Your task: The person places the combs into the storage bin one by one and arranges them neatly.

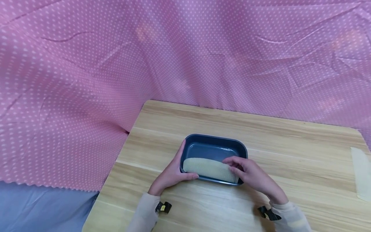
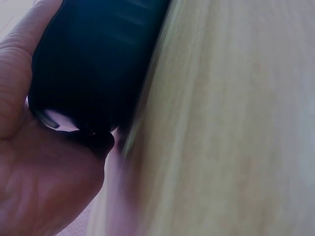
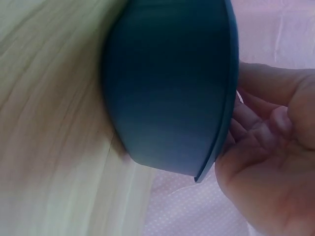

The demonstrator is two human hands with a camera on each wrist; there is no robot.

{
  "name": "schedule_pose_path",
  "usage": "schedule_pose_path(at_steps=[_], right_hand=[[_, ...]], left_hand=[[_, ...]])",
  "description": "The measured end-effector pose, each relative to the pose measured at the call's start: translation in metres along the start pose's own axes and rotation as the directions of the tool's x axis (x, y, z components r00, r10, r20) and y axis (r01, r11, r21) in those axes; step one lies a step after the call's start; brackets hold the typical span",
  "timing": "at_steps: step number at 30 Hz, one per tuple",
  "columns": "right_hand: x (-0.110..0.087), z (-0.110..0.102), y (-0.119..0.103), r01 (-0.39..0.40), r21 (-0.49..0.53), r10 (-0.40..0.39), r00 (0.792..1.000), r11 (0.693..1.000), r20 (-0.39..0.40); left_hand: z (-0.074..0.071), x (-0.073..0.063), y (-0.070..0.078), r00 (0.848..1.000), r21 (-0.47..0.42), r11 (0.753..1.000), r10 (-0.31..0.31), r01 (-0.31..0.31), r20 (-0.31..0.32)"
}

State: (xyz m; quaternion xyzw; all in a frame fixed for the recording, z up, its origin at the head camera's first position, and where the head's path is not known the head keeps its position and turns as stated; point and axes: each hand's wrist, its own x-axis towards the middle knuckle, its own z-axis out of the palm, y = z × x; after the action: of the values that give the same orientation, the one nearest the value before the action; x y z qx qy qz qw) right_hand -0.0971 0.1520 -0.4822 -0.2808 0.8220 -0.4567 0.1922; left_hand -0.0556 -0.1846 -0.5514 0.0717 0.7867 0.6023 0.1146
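Note:
A dark blue-grey rectangular container with rounded corners stands on the table in the head view. My left hand holds its near left corner, thumb along the front rim and fingers along the left side. Inside, by the front wall, a cream-coloured comb lies lengthwise with its teeth toward me. The thumb and fingers of my right hand pinch the comb's right end. In the right wrist view the container's outer wall hides the comb. The left wrist view shows the container's dark side against my palm.
A second pale comb lies at the table's right edge. The wood-grain table has rounded far corners. Pink polka-dot cloth hangs behind and to the left, with blue-grey fabric below it at the lower left.

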Motion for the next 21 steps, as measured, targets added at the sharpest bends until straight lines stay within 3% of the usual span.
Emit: schedule_pose_path(at_steps=[7,12,17,21], right_hand=[[0.001,0.012,0.001,0.075,-0.194,-0.091,0.993,0.978,-0.074],[0.002,0.018,-0.001,0.119,-0.326,-0.159,0.982,0.938,-0.1],[0.001,0.024,-0.003,0.108,-0.406,-0.173,0.977,0.907,-0.127],[0.0,0.03,0.001,0.131,-0.479,-0.23,0.961,0.868,-0.155]], left_hand=[[0.0,0.0,0.001,1.0,-0.005,1.0,-0.005,0.005,0.001],[0.0,-0.001,0.004,1.0,-0.001,1.0,-0.01,0.01,-0.006],[0.001,0.0,0.004,1.0,-0.001,1.0,-0.008,0.008,-0.005],[0.001,-0.001,0.003,1.0,0.006,1.0,-0.005,0.005,-0.006]])
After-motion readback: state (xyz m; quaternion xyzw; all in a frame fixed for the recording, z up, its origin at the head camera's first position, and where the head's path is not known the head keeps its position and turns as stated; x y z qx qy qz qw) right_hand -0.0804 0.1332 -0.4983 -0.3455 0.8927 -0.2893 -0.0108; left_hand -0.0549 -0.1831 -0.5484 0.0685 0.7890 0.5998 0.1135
